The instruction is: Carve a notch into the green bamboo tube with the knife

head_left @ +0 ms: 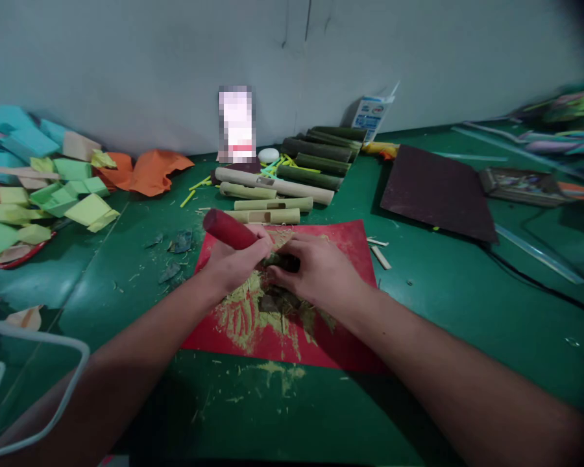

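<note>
My left hand [233,259] is closed round the dark red handle of a tool [228,229], which sticks up and to the left. My right hand [316,269] is curled over a short dark green bamboo piece [285,261] and presses it onto a red mat [350,243]. The tool's working end is hidden between my hands. Pale green shavings [243,311] cover the mat below my hands.
Several bamboo tubes [282,188], pale and dark green, lie in rows behind the mat. Coloured paper sheets [53,188] pile up at the left. A dark brown sheet [433,191] lies at the right, a white carton [370,117] leans on the wall, and a white cable [53,363] loops at the lower left.
</note>
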`<state>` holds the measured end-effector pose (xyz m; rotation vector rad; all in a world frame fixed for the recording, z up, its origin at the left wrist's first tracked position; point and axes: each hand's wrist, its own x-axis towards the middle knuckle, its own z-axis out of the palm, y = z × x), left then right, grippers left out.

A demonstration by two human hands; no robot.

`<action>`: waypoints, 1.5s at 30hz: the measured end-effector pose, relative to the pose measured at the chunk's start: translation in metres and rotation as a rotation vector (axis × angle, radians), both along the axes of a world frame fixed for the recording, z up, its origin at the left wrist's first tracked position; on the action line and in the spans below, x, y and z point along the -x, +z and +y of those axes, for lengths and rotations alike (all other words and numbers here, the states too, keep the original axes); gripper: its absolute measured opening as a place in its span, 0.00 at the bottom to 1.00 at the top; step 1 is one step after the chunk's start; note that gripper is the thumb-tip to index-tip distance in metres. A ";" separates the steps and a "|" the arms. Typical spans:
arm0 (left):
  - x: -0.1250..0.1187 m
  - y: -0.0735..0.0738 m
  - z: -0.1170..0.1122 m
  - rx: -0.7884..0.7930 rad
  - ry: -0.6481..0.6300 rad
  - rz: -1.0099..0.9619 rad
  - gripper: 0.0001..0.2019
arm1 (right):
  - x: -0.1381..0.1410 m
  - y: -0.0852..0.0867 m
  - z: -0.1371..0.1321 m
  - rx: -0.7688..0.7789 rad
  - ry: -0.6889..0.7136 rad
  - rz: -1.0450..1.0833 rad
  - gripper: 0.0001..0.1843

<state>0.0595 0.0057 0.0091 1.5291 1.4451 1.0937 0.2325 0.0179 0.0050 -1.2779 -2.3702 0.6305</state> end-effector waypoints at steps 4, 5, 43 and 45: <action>0.006 -0.003 0.006 -0.029 -0.099 0.050 0.10 | 0.000 0.000 0.001 -0.021 -0.008 -0.027 0.09; 0.007 -0.003 0.007 -0.026 -0.108 0.042 0.10 | -0.001 -0.001 0.001 -0.021 -0.008 -0.028 0.09; 0.006 -0.001 0.008 -0.031 -0.080 -0.037 0.11 | -0.003 -0.002 0.008 -0.008 0.107 0.023 0.12; 0.006 -0.001 0.008 -0.026 -0.083 -0.059 0.12 | -0.003 -0.002 0.008 -0.002 0.103 0.021 0.11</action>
